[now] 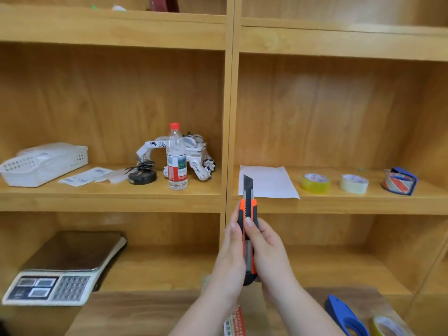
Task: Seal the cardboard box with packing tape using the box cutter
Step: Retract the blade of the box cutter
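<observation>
Orange-black box cutter, blade extended, upright, both hands gripping

Two bare arms come up from the bottom of the frame and meet in the lower middle. The left hand and right hand wrap around the box cutter, held upright. The right thumb lies on its front.
</observation>
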`<state>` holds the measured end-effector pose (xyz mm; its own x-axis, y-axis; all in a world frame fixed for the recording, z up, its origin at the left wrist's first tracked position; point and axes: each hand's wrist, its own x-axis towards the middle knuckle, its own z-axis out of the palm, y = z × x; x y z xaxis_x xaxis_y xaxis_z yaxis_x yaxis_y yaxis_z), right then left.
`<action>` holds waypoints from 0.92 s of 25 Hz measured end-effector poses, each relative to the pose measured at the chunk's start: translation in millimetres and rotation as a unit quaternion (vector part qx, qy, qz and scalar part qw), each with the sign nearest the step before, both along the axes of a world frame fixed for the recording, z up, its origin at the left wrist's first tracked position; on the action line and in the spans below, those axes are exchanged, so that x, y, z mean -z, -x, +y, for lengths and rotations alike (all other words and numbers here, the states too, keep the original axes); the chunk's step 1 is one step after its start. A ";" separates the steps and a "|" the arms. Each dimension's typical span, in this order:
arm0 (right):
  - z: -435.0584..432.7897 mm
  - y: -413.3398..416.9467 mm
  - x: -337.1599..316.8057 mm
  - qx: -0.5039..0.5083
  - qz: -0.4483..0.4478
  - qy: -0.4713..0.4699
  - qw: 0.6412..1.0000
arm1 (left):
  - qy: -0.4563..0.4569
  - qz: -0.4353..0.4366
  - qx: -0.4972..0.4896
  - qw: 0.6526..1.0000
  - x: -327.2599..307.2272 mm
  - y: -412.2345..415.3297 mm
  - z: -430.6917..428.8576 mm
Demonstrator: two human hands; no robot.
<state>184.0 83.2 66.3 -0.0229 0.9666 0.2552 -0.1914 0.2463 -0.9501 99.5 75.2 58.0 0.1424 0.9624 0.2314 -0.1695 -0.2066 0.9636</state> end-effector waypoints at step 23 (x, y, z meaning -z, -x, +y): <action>41.8 -13.0 -57.7 -0.052 0.005 -0.031 0.998 | -0.057 -0.043 -0.039 0.997 -65.8 -17.9 26.8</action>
